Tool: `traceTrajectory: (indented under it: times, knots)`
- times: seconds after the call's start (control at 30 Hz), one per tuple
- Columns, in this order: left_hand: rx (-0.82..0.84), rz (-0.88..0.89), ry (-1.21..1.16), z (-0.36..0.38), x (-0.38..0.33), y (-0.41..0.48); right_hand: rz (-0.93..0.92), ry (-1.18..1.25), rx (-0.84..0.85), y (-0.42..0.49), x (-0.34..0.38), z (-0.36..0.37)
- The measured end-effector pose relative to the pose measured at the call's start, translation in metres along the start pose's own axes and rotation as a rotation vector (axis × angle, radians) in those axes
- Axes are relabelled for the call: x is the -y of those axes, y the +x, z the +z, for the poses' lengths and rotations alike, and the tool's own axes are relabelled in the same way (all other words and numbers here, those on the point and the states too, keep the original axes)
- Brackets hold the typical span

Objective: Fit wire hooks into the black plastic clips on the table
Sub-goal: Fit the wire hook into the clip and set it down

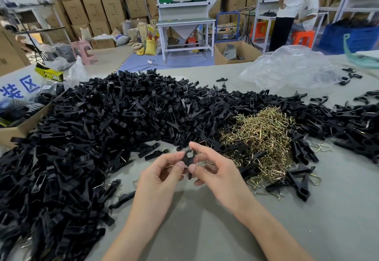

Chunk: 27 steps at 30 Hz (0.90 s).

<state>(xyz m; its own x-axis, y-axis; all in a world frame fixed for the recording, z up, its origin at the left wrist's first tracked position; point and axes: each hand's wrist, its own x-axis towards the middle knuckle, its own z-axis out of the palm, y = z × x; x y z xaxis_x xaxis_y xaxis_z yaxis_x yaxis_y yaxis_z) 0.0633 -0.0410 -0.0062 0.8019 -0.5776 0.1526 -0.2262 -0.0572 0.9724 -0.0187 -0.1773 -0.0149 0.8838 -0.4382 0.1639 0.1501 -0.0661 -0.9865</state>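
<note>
grey worktop (205, 230) fills the lower frame, with cartons (94, 8) stacked at the back. a heap of black plastic clips (102, 121) spreads across left and centre, its left edge cut off; a tangle of brass-coloured wire hooks (260, 133) lies right of centre. at centre both forearms reach in, left hand (162, 176) and right hand (215, 170) each with a grip pinched on the held clip (187, 158), thumbs hiding its lower end. whether a hook sits in it is hard to tell.
</note>
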Motion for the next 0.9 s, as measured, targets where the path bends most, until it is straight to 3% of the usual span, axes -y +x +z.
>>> traceTrajectory:
  times: [0.3, 0.43, 0.57, 0.73, 0.8, 0.9]
  knots:
    - [-0.035, 0.067, 0.074, 0.003, -0.007, -0.006, -0.026, -0.028, -0.028, -0.003, 0.004, 0.002]
    - [-0.181, 0.022, 0.056, -0.004, 0.0, 0.001, -0.013, 0.013, -0.131, -0.001, 0.006, -0.001]
    - [-0.233, 0.021, 0.329, -0.012, 0.01, 0.006, -0.015, -0.025, -0.26, -0.001, 0.008, -0.011]
    - [-0.198, 0.148, 0.761, -0.014, 0.016, 0.005, -0.039, -0.076, -0.26, -0.004, 0.01, -0.011]
    - [-0.172, 0.187, 0.732, -0.01, 0.013, 0.003, -0.045, -0.075, -0.238, -0.004, 0.012, -0.009]
    - [-0.117, 0.173, 0.482, -0.004, 0.006, -0.003, -0.035, -0.004, -0.19, -0.006, 0.015, -0.007]
